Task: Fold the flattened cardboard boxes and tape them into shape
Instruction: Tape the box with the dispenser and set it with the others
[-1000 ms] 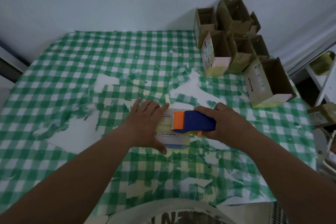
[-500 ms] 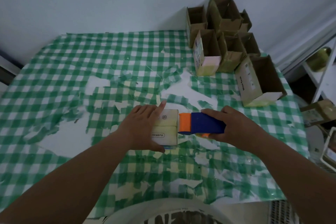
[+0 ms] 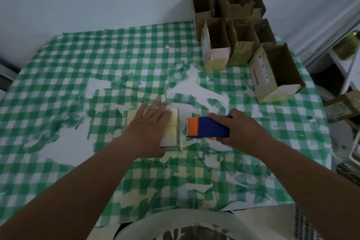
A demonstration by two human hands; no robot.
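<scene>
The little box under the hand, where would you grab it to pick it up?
Probably by its two long sides, coming down from above. The small box lies flat under the left hand, and the tape dispenser in the right hand crowds its right end, so fingers fit best front and back.

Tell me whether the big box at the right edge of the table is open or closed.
Open. The big box shows its bare brown interior with nothing closing the top. It looks empty inside.
</scene>
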